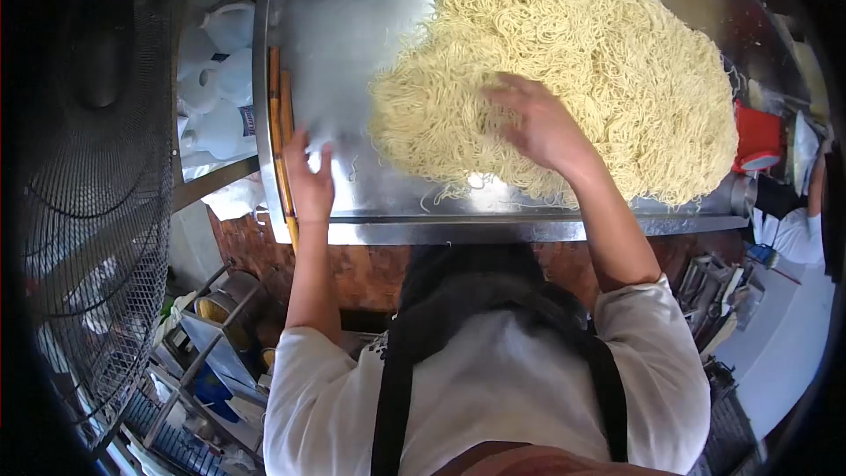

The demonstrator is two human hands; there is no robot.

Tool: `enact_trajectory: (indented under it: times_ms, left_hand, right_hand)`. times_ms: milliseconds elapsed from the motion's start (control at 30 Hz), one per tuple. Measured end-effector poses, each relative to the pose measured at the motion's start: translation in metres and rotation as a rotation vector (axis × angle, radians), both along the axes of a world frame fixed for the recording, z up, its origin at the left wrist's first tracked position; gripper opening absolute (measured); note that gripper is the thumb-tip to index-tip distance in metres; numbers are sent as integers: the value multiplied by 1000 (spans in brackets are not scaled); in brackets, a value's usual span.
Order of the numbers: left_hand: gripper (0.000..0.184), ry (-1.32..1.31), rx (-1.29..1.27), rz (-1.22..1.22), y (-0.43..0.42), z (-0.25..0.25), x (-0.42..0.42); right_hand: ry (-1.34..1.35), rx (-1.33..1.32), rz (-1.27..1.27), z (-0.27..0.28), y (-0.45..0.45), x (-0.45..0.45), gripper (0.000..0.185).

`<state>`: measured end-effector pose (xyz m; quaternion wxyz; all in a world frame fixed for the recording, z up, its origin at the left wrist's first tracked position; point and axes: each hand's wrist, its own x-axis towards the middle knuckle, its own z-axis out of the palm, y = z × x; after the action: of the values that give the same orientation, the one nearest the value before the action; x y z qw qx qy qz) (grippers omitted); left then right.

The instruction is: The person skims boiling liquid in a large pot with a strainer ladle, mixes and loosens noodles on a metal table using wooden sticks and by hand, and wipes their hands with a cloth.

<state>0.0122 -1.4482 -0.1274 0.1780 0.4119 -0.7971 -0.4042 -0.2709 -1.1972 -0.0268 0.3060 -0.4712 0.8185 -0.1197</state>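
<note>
A wide heap of pale yellow noodles (608, 88) covers the middle and right of a metal table (339, 35). My right hand (538, 123) is over the left part of the heap, its fingers apart and slightly blurred; I see nothing held in it, and cannot tell whether the fingertips touch the noodles. My left hand (310, 183) is above the table's left end, open, thumb and fingers spread. Close beside it, two bamboo sticks (275, 97) lie along the table's left edge. A few loose noodle strands lie on the metal near the front.
Clear plastic jugs (225, 79) stand left of the table. Farther left is a wire-mesh fan guard (132, 335). A red container (758, 134) sits beyond the right end, with another person's white sleeve (789, 234) nearby. A metal rack (220, 344) is at lower left.
</note>
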Motion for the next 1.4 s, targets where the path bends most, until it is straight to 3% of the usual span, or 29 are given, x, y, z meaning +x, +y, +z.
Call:
enact_trajectory:
  times_ms: [67,133,200,267,333,367,433,500,600,633,700,800,867,900,933,1000,1033,1100,1200,1233,1267,1300,1333,1400]
  left_hand:
    - [67,105,15,-276,19,-22,-47]
    - [60,-109,-203,-482,53,-51,-102]
    - [52,41,-19,-494,66,-68,-141]
    - [49,110,145,-350,66,-37,-146]
    - [48,259,252,-270,55,1,-160]
    - [48,357,294,-259,46,18,-148]
    - [50,275,187,-280,29,21,-128]
    - [54,-71,-120,-329,16,-4,-106]
    - [60,-261,-332,-177,7,-38,-68]
    - [60,-255,-302,-232,13,-17,-69]
    - [59,-102,-237,-367,43,-34,-85]
    - [54,-39,-321,-546,102,-40,-129]
    - [54,104,-212,-596,92,-39,-146]
    - [55,173,-154,-620,90,-35,-149]
    - [57,228,-105,-476,85,-5,-146]
    - [52,184,-534,-405,32,6,-121]
    - [66,434,-48,-325,49,86,-138]
    - [61,-76,-808,-527,8,63,-118]
    - [55,-335,-445,-231,-10,22,-93]
    - [53,-128,-392,-192,6,22,-91]
    - [57,-78,-316,-325,11,16,-89]
    - [64,-37,-416,-377,32,-8,-85]
    - [64,97,-293,-457,61,-45,-85]
    - [61,-44,-203,-420,125,-51,-109]
  right_hand:
    - [107,21,-190,-38,-3,2,71]
    - [171,12,-317,-78,-17,7,67]
    - [201,-30,-371,-103,-47,5,63]
    - [-297,-420,-458,-72,-72,-8,62]
    - [-330,-461,-412,-2,-84,-8,63]
    - [-288,-609,-360,26,-84,-2,65]
    - [-154,-710,-302,38,-78,0,67]
    - [-24,-555,-273,21,-64,-3,70]
    - [21,-155,-279,-12,2,-17,75]
    - [25,-44,-320,-19,27,-13,76]
    - [150,318,-335,-52,49,0,70]
    - [197,113,-382,-111,30,21,56]
    - [75,-99,-424,-127,0,10,44]
    - [-41,-288,-437,-103,-16,17,41]
    - [-157,-477,-448,-67,-32,20,38]
    - [-319,-733,-373,-21,-42,28,49]
    - [-273,-829,-332,0,-40,28,54]
    - [-181,-1015,-254,30,-32,34,62]
    - [-142,-423,-422,-10,22,18,77]
    - [21,-372,-384,-28,58,13,82]
    - [183,-325,-334,-48,88,10,87]
    - [272,-34,-336,-67,96,12,83]
    - [355,261,-342,-85,101,18,79]
    - [47,149,-603,-138,78,30,63]
